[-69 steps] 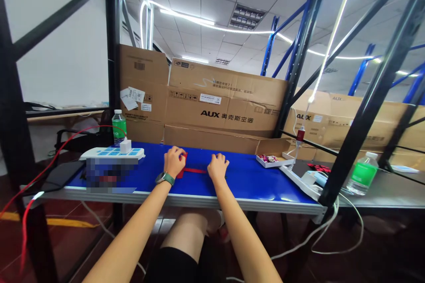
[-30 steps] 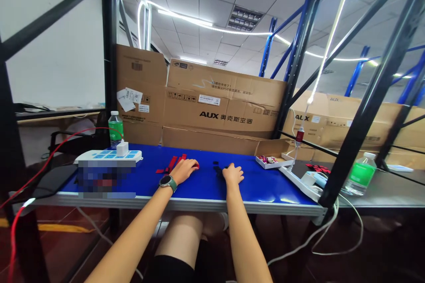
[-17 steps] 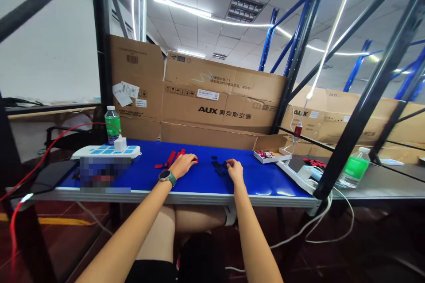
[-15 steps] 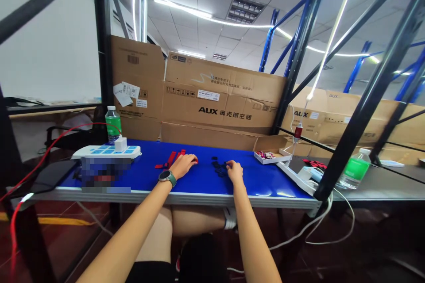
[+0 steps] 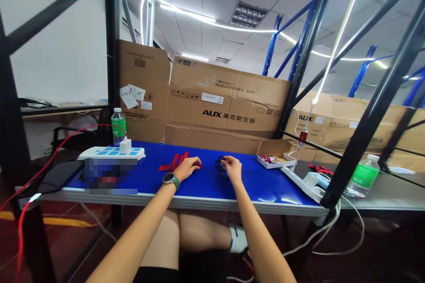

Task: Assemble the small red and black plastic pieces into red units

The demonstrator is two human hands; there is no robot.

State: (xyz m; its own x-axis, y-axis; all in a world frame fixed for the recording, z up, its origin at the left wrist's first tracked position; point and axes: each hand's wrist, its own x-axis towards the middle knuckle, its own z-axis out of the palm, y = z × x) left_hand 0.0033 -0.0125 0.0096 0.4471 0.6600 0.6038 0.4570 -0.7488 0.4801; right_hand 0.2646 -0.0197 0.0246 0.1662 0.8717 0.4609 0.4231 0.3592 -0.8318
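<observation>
On the blue tabletop (image 5: 202,190), my left hand (image 5: 187,168) is closed with its fingers curled, and a bit of a small red piece (image 5: 199,165) shows at the fingertips. Flat red strips (image 5: 175,162) lie just beyond and to the left of that wrist. My right hand (image 5: 233,170) pinches a small black piece (image 5: 221,158) between thumb and fingers. Below its fingertips other dark pieces (image 5: 219,168) lie on the table, partly hidden by the hand. What exactly the red and black pieces are is too small to tell.
A white power strip (image 5: 109,153) with a plugged-in charger and a green-labelled bottle (image 5: 118,127) stand at the left. To the right are a small open box (image 5: 272,164) of wrapped items and another power strip (image 5: 303,188). Cardboard (image 5: 229,117) walls the back edge.
My right hand has risen slightly, with the black piece now showing at its fingertips. My left hand has hardly moved on the table. The camera view has shifted a little.
</observation>
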